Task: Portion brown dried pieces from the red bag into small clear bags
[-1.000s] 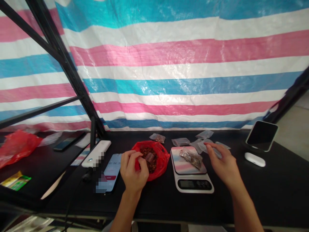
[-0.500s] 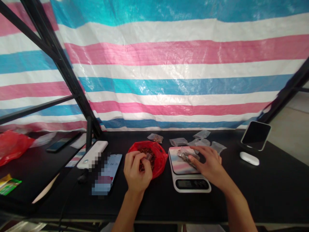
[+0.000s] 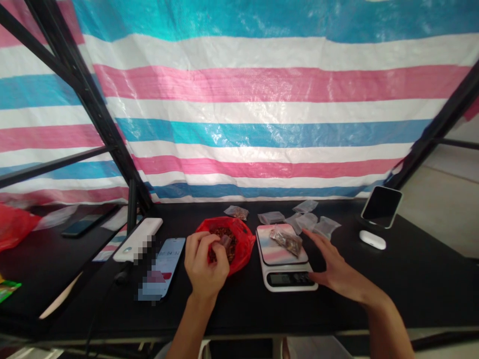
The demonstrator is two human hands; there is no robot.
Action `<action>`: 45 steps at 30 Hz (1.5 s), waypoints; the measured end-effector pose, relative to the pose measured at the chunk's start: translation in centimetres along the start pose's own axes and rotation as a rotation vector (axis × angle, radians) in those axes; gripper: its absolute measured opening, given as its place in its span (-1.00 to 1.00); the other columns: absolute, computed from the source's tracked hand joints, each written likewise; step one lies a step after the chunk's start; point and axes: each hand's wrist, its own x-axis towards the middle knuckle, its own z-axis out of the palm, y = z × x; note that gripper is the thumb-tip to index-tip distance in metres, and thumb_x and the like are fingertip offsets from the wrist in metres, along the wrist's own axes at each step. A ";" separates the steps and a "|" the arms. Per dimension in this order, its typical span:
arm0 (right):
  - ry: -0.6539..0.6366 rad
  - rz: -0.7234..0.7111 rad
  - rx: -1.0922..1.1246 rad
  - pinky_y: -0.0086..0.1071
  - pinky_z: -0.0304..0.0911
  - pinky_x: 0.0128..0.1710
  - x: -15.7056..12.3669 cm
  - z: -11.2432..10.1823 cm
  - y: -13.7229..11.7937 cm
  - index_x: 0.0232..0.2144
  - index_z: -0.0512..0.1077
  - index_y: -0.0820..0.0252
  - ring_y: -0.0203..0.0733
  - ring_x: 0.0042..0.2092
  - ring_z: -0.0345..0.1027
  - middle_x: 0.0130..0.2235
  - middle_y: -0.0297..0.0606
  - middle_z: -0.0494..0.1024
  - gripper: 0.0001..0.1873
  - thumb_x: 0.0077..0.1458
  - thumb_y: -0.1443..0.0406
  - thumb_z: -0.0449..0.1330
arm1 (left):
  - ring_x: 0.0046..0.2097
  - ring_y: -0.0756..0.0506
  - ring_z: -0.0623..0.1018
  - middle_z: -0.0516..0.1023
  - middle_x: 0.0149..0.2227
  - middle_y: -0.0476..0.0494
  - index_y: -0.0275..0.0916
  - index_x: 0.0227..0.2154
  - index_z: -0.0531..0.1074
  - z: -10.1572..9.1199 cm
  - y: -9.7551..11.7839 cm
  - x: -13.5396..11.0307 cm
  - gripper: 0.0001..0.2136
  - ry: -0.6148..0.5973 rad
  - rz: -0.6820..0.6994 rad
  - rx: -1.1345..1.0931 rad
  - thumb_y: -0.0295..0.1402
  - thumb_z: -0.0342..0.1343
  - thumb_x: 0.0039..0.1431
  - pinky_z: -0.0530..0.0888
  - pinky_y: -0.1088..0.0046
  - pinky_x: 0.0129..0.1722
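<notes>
My left hand (image 3: 207,262) is closed at the near left rim of a red plastic bag (image 3: 245,249), which stands open and holds small brown pieces (image 3: 223,232). Between its fingers is a small translucent cup-like piece (image 3: 225,241), partly hidden. A white kitchen scale (image 3: 264,276) stands right of the bag. On its pink and blue platform lies a clear bag of brown bits (image 3: 287,241). My right hand (image 3: 335,267) is open at the scale's right side, fingers spread, with the thumb near the button panel. The scale's display is unreadable.
Several clear small bags (image 3: 307,222) lie behind the scale, and a filled one (image 3: 237,213) lies behind the red bag. Leftward are a lit phone (image 3: 170,257) and a white power bank (image 3: 149,229). A tilted screen (image 3: 382,207) and white case (image 3: 372,240) stand right.
My right hand has let go of the bag of brown bits, leaving it on the scale, and moved right and down with fingers spread. My left hand stays at the red bag.
</notes>
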 end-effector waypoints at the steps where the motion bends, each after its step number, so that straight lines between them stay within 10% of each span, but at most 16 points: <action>1: 0.003 0.004 -0.006 0.18 0.12 0.26 0.0 0.2 0.1 0.36 0.14 -0.14 0.25 0.35 0.12 0.35 -0.08 0.25 0.00 -0.16 0.26 0.32 | -0.24 -0.08 0.47 0.43 -0.31 -0.10 -0.22 -0.36 0.42 0.1 0.1 0.0 -0.83 0.004 -0.005 -0.002 -0.64 0.06 0.15 0.45 0.35 -0.22; 13: -0.113 0.074 0.095 0.15 0.03 0.32 0.5 0.1 -1.3 0.36 0.12 0.04 0.21 0.39 0.06 0.37 -0.01 0.20 0.02 -0.22 0.36 0.23 | -0.25 -0.08 0.47 0.43 -0.31 -0.10 -0.22 -0.37 0.42 0.4 0.1 -0.3 -0.83 -0.010 0.027 0.010 -0.63 0.06 0.15 0.44 0.36 -0.24; 24: 0.254 0.012 0.074 0.21 0.04 0.29 2.6 2.0 -3.2 0.22 0.32 -0.04 0.19 0.29 0.21 0.23 -0.11 0.41 -0.31 0.03 0.02 0.24 | -0.25 -0.09 0.47 0.44 -0.32 -0.10 -0.21 -0.37 0.42 0.4 0.5 -0.1 -0.83 -0.002 0.007 0.009 -0.63 0.06 0.15 0.44 0.34 -0.24; 33: 0.214 0.037 -0.027 0.28 -0.02 0.26 3.5 3.8 -4.8 0.16 0.42 -0.08 0.27 0.31 0.13 0.12 -0.17 0.52 -0.33 -0.07 0.13 0.31 | -0.26 -0.09 0.49 0.45 -0.33 -0.11 -0.21 -0.38 0.44 1.0 0.2 -0.6 -0.83 -0.003 -0.001 0.016 -0.62 0.06 0.14 0.47 0.33 -0.23; 45: 0.287 -0.101 0.454 -0.11 0.40 0.07 3.4 2.3 -6.6 0.15 0.38 0.07 0.01 0.00 0.52 -0.02 -0.16 0.61 -0.40 0.07 0.07 0.29 | -0.25 -0.10 0.50 0.45 -0.32 -0.10 -0.19 -0.38 0.43 0.8 -0.2 -0.6 -0.84 -0.004 -0.019 0.021 -0.59 0.06 0.15 0.47 0.32 -0.22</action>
